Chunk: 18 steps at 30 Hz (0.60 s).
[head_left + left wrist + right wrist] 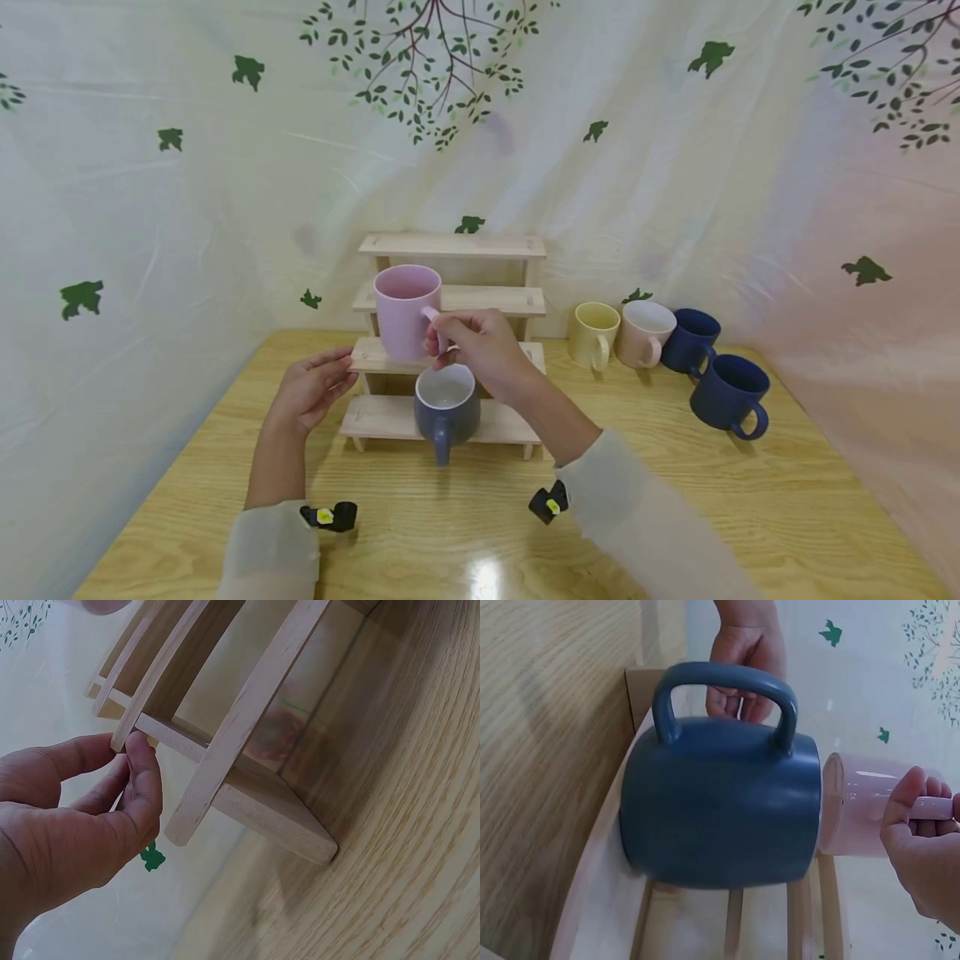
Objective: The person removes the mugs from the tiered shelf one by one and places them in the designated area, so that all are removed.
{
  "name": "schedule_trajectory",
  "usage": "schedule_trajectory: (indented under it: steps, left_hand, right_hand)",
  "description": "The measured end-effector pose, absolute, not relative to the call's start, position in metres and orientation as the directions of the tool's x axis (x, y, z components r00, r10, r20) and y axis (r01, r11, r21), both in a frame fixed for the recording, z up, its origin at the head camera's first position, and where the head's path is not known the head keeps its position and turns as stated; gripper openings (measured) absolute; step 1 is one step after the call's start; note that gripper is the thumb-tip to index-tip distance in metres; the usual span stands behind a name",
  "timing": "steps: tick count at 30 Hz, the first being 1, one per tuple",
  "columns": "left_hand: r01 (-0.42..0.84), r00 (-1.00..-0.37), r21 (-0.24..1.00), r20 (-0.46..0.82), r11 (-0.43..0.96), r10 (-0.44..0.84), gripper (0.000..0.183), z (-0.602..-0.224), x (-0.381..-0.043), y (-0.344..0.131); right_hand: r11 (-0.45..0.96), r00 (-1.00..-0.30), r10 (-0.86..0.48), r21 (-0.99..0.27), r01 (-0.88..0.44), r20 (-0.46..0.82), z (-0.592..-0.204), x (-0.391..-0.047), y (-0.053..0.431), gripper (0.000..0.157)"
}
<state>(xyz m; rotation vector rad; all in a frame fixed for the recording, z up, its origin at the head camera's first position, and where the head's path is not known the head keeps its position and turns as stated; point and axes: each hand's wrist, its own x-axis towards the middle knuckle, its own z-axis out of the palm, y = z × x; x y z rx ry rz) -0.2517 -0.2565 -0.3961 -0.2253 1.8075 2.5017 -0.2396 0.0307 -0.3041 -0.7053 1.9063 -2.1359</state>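
A pink mug (pixel 407 321) is upright at the second-lowest step of a wooden tiered rack (pixel 382 408). My right hand (pixel 480 346) grips it by its handle, as the right wrist view also shows. Whether the mug's base touches the step I cannot tell. With thumb and fingers, my left hand (pixel 315 387) pinches the left end of that same step; the left wrist view shows this hand (pixel 90 802) up close. A blue-grey mug (pixel 442 417) with a white inside stands on the lowest step, handle towards me.
On the table (pixel 637 500) right of the rack stand a yellow mug (pixel 588 333), a light pink mug (pixel 637 333) with a white inside, and two dark blue mugs, one behind (pixel 686 346) and one nearer (pixel 723 396). A leaf-printed curtain (pixel 225 208) hangs behind.
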Motion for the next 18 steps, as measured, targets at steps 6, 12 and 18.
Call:
schedule_trajectory:
  steps: [6,12,18]
  left_hand:
    - [-0.124,-0.987,0.944,-0.149,-0.305,-0.061,0.023,-0.397,-0.250,-0.256]
    - [-0.126,-0.986,0.947,-0.152,-0.296,-0.068,0.033,-0.398,-0.252,-0.257]
    - [-0.119,-0.988,0.941,-0.143,-0.317,-0.055,0.023,-0.399,-0.254,-0.258]
  right_hand:
    - [-0.154,-0.884,-0.400,-0.969,-0.195,0.242,-0.300,-0.244,0.047,0.030]
    - [-0.177,-0.903,-0.344,-0.962,-0.207,0.257,-0.297,-0.248,0.065,0.027]
    - [-0.151,-0.910,-0.314,-0.961,-0.232,0.269,-0.297,-0.252,0.086,0.027]
